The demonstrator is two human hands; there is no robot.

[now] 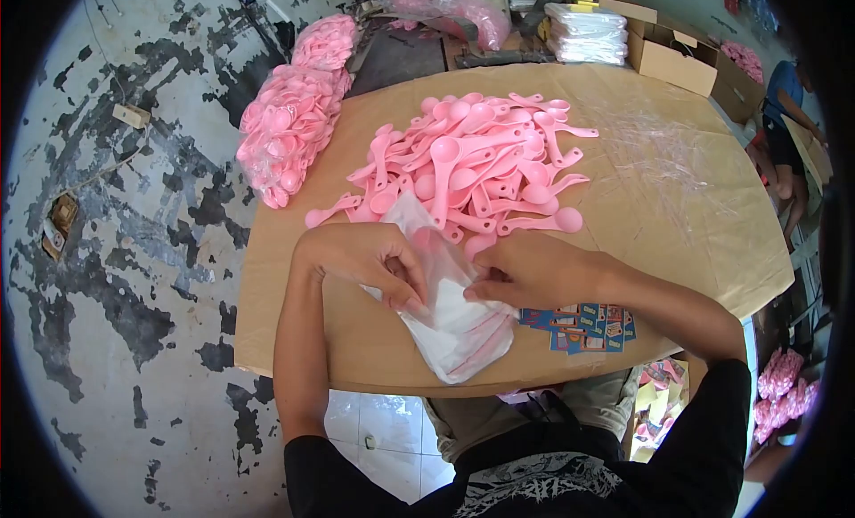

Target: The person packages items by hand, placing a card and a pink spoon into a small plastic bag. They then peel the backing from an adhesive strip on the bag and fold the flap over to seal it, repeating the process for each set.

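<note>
Showing pink through, a creased, whitish plastic bag (461, 335)

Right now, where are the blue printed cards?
In the head view, the blue cards lie by the near edge of the table, right of the plastic bag, beside the right forearm.

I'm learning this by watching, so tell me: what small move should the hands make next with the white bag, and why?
Probably ease the left hand and right hand slightly apart: both seem to pinch the white bag, and its film looks creased between them. The pink spoons lie just beyond.
</note>
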